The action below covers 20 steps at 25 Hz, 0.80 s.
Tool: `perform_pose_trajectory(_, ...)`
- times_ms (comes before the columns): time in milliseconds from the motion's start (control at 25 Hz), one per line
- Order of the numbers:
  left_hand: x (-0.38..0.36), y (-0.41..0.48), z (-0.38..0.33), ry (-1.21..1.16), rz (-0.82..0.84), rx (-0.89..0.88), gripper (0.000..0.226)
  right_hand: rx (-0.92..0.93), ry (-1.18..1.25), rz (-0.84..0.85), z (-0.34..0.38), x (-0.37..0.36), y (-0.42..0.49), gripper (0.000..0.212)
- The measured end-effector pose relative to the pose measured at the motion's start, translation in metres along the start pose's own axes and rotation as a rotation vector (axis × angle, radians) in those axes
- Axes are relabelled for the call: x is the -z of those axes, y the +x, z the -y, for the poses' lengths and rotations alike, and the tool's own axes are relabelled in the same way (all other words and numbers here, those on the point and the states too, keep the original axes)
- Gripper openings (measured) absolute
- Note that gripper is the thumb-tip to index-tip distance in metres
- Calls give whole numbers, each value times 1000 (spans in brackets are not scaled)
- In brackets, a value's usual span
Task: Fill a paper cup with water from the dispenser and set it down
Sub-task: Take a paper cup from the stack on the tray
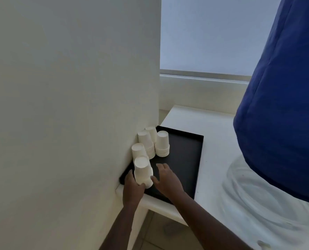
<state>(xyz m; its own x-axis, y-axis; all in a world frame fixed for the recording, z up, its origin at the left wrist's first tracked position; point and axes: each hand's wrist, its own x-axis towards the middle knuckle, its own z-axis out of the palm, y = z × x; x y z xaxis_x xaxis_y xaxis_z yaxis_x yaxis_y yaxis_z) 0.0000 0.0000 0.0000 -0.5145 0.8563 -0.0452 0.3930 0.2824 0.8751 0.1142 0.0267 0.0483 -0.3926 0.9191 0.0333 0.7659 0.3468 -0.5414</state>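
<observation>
A black tray [186, 156] on a white counter holds several upside-down stacks of white paper cups. My left hand [132, 188] grips the nearest stack [143, 172] from its left side at the tray's front left corner. My right hand [168, 179] is just right of that stack, fingers spread, thumb touching the stack's lower rim. Behind it stand three more stacks, one by the wall [139, 149] and two farther back [162, 143]. The dispenser's big water bottle, under a blue cover [280, 105], fills the right side; its clear base [244, 192] rests on the white top.
A pale wall [69, 105] stands right against the tray's left edge. The white counter [215, 134] runs between the tray and the dispenser. A window with a sill [204, 76] is at the back. Tiled floor [161, 231] shows below the counter's front edge.
</observation>
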Motion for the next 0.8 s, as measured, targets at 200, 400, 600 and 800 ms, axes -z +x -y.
perform_pose_trajectory(200,-11,20,17,-63,45,-61,66,9,-1,53,15,-15,40,64)
perform_pose_trajectory(400,-12,27,27,-79,22,-94,60,33,-9,23,21,-18,51,55)
perform_pose_trajectory(600,-19,32,30,-128,-22,-84,65,45,87,5,25,-12,44,55)
perform_pose_trajectory(800,-33,29,25,-127,-58,-106,75,41,128,-11,22,-1,35,57)
